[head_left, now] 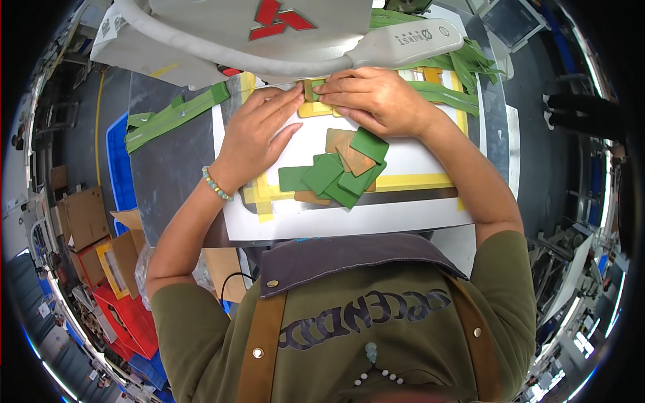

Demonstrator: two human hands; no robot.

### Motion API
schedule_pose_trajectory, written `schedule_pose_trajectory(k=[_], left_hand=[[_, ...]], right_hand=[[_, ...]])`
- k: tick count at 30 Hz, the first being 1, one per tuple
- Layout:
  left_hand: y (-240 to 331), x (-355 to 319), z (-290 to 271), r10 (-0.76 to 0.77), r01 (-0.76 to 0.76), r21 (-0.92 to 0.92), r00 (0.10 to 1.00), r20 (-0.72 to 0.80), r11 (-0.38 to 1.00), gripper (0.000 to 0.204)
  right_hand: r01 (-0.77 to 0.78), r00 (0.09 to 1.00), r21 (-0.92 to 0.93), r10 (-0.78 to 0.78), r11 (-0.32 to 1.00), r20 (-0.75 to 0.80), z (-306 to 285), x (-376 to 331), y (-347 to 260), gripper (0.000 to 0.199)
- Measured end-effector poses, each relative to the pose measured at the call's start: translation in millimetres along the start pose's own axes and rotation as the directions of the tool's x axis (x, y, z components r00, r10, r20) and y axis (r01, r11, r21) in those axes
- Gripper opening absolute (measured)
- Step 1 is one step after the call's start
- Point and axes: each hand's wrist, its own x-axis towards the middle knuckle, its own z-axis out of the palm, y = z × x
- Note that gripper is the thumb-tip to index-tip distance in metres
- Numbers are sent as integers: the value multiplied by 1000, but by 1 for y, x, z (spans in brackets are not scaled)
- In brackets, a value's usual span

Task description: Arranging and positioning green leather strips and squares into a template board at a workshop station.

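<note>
Both hands rest flat on a small green and tan piece (313,88) lying on a yellow guide block (314,109), right under the white arm of a sewing machine (282,40). My left hand (259,127), with a bead bracelet at the wrist, presses the piece from the left with its fingers straight. My right hand (371,99) covers it from the right, fingertips on top. Just nearer to me lies a loose pile of green and tan square pieces (339,169) on the white work board (396,215), which is marked with yellow tape.
Long green strips (176,115) lie on the grey table at the left, and more green strips (451,74) at the right behind the machine. A blue crate (119,168) stands left of the table, with cardboard boxes (84,215) and red bins (127,316) on the floor.
</note>
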Motion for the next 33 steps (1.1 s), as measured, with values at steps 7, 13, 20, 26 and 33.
schedule_pose_trajectory(k=[7, 13, 20, 26, 33], left_hand=[[-1, 3, 2, -4, 5, -11, 997, 73, 1000, 54], [0, 7, 5, 23, -24, 9, 995, 99, 1000, 52], [-2, 13, 11, 58, -65, 88, 995, 80, 994, 41], [-8, 12, 15, 72, -75, 71, 996, 45, 995, 42], [-5, 14, 14, 66, -68, 106, 998, 20, 992, 42]], right_hand=[[-9, 996, -104, 18, 995, 87, -3, -1, -5, 32], [0, 999, -75, 2, 997, 35, -3, -1, -5, 26], [-75, 977, 84, 90, 994, -191, -4, -11, 0, 19], [-173, 978, 125, 186, 977, -94, -9, -8, -2, 24], [-124, 990, 46, 127, 991, -60, -6, -8, -4, 24]])
